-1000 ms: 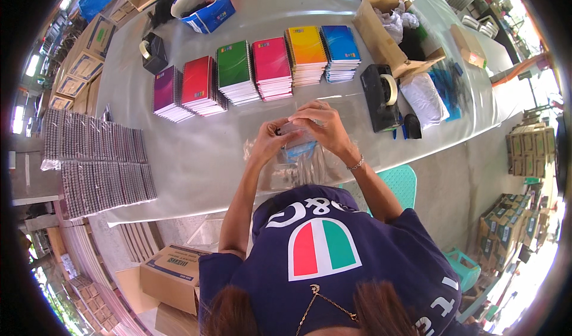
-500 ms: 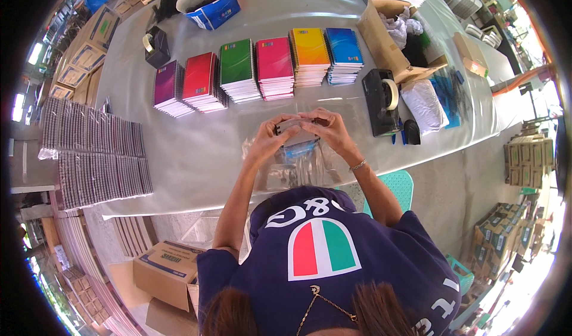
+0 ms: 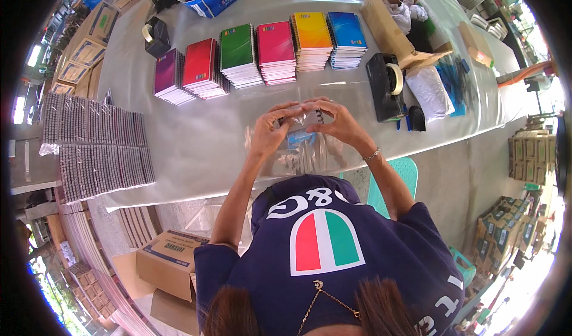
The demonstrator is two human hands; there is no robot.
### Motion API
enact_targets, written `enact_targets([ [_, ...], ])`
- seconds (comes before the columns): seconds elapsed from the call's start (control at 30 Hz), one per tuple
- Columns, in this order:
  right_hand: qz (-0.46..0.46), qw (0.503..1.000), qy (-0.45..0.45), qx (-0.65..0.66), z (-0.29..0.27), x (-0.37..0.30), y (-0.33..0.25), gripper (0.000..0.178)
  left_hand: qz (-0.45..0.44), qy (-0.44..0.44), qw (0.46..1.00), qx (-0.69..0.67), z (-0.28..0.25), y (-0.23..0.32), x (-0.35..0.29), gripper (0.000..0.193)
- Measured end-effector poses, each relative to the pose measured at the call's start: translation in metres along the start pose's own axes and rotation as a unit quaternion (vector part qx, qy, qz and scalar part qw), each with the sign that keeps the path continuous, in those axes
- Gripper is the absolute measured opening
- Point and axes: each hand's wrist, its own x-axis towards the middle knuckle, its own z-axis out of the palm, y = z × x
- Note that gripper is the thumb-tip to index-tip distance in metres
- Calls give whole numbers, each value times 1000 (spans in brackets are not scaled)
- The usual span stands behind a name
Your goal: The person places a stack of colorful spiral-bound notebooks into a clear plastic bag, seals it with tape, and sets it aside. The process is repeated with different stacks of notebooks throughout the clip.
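Note:
At the near edge of the table, both my hands are closed on a clear plastic bag [image 3: 301,139] with a light blue patch on it. My left hand [image 3: 268,132] grips its left side, thumb toward the middle. My right hand [image 3: 341,125] curls over the right side, its fingertips meeting the left ones at the top. Black wire coils show between the fingers, but the item they belong to is mostly hidden. Beyond stand spiral notebook stacks: purple [image 3: 167,70], red [image 3: 199,60], green [image 3: 236,45], pink [image 3: 276,42], yellow [image 3: 311,31] and blue [image 3: 346,31].
Right of the stacks are a black tape dispenser [image 3: 379,91], an open cardboard box [image 3: 381,23] and a white packet [image 3: 430,91]. Another tape dispenser [image 3: 158,38] sits far left. Plastic-wrapped notebook bundles [image 3: 104,172] fill the left edge. A blue-white tub [image 3: 217,1] stands behind.
My right thumb has drawn away from the left thumb, widening the gap between my hands over the bag. The whole view has shifted slightly, so the stacks appear higher.

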Motion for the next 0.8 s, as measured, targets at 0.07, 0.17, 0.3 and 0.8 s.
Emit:
enact_targets([
  [0.07, 17, 1000, 17, -18, 3, -4, 2, 43, 42, 3, 992, 117, -1, 4, -3, 31],
  [0.17, 8, 994, 62, -87, 10, -13, 4, 40, 140, 10, 932, 335, -2, 13, -15, 35],
  [0.3, -98, 950, 173, -239, 29, -24, 9, 31, 195, 15, 901, 387, 4, 18, -23, 42],
  [0.8, 306, 864, 386, -105, -164, -112, 99, 31, 339, 137, 876, 314, 31, -26, -23, 25],
])
